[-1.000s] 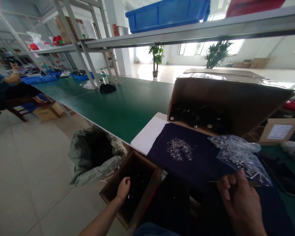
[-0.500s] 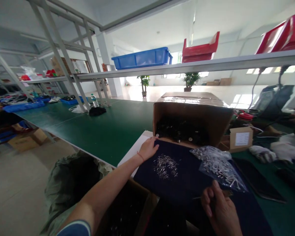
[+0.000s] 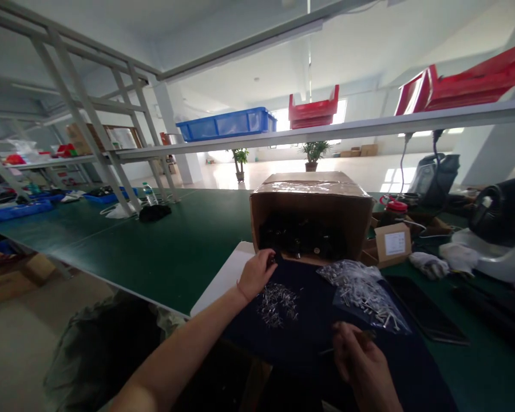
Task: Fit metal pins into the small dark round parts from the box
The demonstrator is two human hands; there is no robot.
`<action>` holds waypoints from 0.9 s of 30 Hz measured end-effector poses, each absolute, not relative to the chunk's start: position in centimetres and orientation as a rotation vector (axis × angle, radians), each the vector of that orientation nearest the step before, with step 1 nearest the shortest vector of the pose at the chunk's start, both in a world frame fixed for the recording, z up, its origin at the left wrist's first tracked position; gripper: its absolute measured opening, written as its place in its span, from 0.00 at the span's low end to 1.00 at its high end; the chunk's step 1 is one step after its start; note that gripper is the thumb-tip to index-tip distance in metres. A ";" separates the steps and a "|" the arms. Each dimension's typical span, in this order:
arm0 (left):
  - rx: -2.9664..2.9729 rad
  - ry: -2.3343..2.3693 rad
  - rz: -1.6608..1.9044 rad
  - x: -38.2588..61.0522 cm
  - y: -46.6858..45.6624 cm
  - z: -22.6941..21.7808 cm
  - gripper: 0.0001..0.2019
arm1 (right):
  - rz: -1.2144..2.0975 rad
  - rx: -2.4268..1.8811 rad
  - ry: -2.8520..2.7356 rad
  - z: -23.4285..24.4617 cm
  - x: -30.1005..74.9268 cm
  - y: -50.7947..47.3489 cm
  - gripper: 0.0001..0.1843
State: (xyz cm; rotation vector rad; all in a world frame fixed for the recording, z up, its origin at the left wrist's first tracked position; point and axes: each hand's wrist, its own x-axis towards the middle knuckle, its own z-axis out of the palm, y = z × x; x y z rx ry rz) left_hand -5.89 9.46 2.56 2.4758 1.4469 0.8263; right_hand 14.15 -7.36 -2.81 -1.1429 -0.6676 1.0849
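Note:
My left hand [image 3: 256, 273] reaches to the mouth of a cardboard box [image 3: 313, 200] lying on its side, and its fingers pinch a small black part [image 3: 274, 259] at the box's opening. Several more black parts fill the box. My right hand [image 3: 360, 366] is low in front, closed on a thin metal pin. A pile of small metal pins [image 3: 277, 303] lies on a dark blue cloth [image 3: 309, 332] between the hands. A clear bag of pins [image 3: 363, 292] lies to the right of the pile.
The green bench [image 3: 171, 246] runs off to the left. A bag-lined bin [image 3: 98, 349] stands on the floor at the left. A small labelled carton [image 3: 393, 244], a black tray [image 3: 424, 309] and dark gear sit to the right. Blue and red bins rest on an overhead shelf [image 3: 326, 130].
My left hand rose from the floor box beside my knee to the cloth, then on to the mouth of the cardboard box. The view tilted upward. My right hand stayed closed on the pin.

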 end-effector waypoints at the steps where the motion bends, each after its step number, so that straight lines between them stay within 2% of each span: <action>1: 2.502 1.369 0.847 -6.0 6.9 2.2 0.15 | 1.080 -1.165 -0.726 -2.5 13.9 -7.4 0.32; 3: 2.549 1.213 0.890 -6.4 1.5 1.1 0.14 | 1.057 -1.196 -0.881 -1.9 13.2 -7.6 0.34; 6: 2.596 0.873 1.155 -7.6 -5.5 -1.0 0.16 | 0.960 -1.224 -1.200 -1.3 12.2 -8.5 0.25; 10: 2.084 0.814 1.355 -9.6 -10.0 -2.8 0.16 | 0.873 -1.262 -1.657 -1.2 12.0 -10.3 0.22; 12: 1.602 0.765 1.197 -10.4 -10.6 -3.3 0.16 | 0.943 -1.241 -1.870 -0.9 12.2 -10.9 0.25; 15: 0.995 0.552 0.786 -11.0 -10.9 -4.6 0.23 | 1.089 -1.147 -2.071 0.1 11.9 -11.4 0.28; 17: 0.802 0.453 0.643 -11.0 -11.0 -5.7 0.24 | 1.205 -1.079 -2.112 0.9 11.5 -11.5 0.28; 20: 0.730 0.371 0.647 -10.7 -11.3 -6.8 0.24 | 1.328 -1.065 -2.086 1.5 10.9 -10.8 0.25; 22: 0.681 0.296 0.707 -10.3 -11.4 -6.9 0.23 | 1.224 -1.139 -2.063 1.4 10.9 -9.4 0.20; 25: 0.567 0.208 0.762 -9.9 -11.5 -6.4 0.25 | 0.813 -1.299 -2.093 0.6 11.2 -6.4 0.13; 27: 0.507 0.228 0.814 -10.0 -11.6 -6.1 0.27 | 0.573 -1.399 -2.166 0.0 11.3 -4.4 0.12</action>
